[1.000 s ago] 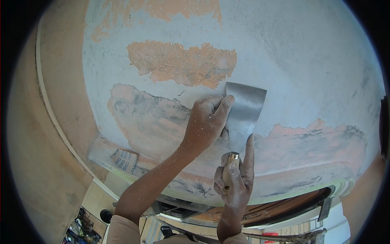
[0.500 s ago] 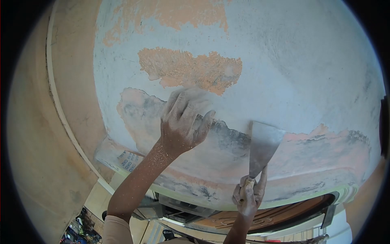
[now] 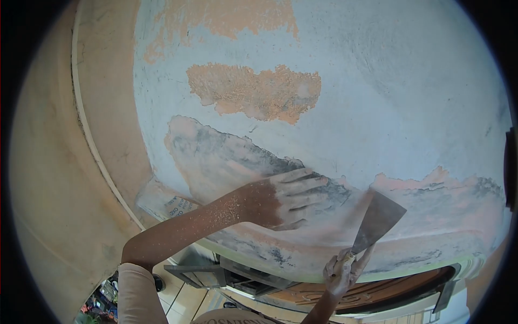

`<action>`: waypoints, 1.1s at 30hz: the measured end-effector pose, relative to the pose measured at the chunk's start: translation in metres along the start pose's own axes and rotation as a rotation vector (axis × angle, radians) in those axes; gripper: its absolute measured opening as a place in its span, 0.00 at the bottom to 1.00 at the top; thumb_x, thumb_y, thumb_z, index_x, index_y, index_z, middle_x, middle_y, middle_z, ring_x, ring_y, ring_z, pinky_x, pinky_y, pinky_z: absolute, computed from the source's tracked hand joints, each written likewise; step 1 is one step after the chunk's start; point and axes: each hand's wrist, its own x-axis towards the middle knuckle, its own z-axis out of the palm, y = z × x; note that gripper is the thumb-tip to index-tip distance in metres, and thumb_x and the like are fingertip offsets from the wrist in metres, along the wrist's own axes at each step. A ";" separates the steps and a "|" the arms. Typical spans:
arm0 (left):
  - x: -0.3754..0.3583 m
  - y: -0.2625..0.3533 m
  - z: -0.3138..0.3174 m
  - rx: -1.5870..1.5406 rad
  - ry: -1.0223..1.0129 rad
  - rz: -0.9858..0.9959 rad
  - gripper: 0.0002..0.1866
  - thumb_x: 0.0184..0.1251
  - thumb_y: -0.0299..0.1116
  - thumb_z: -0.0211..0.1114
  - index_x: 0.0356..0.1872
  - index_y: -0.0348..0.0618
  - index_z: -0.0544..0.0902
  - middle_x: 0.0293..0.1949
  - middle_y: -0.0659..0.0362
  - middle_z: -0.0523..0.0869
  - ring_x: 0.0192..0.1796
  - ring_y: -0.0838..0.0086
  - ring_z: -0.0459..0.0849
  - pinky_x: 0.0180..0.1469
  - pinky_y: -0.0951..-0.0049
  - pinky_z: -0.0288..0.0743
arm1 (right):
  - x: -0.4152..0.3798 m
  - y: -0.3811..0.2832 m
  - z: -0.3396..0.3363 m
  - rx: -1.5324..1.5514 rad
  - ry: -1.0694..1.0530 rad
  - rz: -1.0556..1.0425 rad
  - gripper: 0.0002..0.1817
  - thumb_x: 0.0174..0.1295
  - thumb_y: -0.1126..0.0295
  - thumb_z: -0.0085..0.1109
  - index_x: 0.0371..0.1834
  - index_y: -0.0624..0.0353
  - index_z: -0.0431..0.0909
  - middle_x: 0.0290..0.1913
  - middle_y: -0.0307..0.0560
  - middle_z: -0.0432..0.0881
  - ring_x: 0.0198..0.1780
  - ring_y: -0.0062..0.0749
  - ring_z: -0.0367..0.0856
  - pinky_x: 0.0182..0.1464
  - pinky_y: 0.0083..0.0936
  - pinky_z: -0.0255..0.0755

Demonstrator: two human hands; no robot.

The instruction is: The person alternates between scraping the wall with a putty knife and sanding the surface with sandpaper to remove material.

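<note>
My left hand (image 3: 291,198), coated in pale dust, lies stretched out across the patchy wall (image 3: 377,129), its fingers apart and pointing right. Beneath and around it runs a grey, flaking strip (image 3: 216,137) where the white coat has broken away. Lower right, my right hand (image 3: 342,272) grips a putty knife (image 3: 377,218) by the handle, the wide metal blade tilted up and to the right in front of the wall. A printed piece of sandpaper (image 3: 178,206) rests on the ledge by my left forearm.
An orange bare patch (image 3: 259,92) shows higher on the wall. Below the ledge, a wooden door (image 3: 372,294) and a dark-framed window (image 3: 237,275) appear. Assorted clutter (image 3: 102,299) lies at the bottom left, and a pale strip (image 3: 89,135) runs down the left wall.
My left hand has moved down and to the right, from curled fingers near the orange patch to stretched out. The putty knife has shifted right and down, tilting further right.
</note>
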 end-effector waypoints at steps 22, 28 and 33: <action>-0.216 0.166 0.001 0.076 0.173 -0.930 0.16 0.53 0.31 0.66 0.44 0.41 0.77 0.56 0.50 0.76 0.48 0.57 0.81 0.48 0.62 0.77 | -0.011 0.012 0.020 -0.680 -0.106 -0.213 0.36 0.68 0.61 0.47 0.72 0.64 0.42 0.28 0.45 0.70 0.17 0.18 0.62 0.19 0.15 0.57; -0.384 0.383 0.045 -0.185 -0.723 -1.967 0.40 0.51 0.29 0.65 0.68 0.49 0.59 0.66 0.34 0.58 0.58 0.46 0.73 0.64 0.50 0.62 | -0.016 0.022 0.018 -0.726 -0.134 -0.238 0.33 0.68 0.65 0.46 0.71 0.66 0.44 0.33 0.48 0.72 0.18 0.19 0.62 0.20 0.16 0.59; -0.452 0.434 0.009 0.038 -0.049 -2.308 0.53 0.46 0.35 0.72 0.71 0.51 0.47 0.69 0.44 0.53 0.65 0.48 0.65 0.62 0.47 0.61 | -0.018 0.026 0.011 -0.707 -0.162 -0.220 0.32 0.66 0.73 0.45 0.71 0.65 0.46 0.38 0.49 0.72 0.20 0.18 0.63 0.20 0.15 0.57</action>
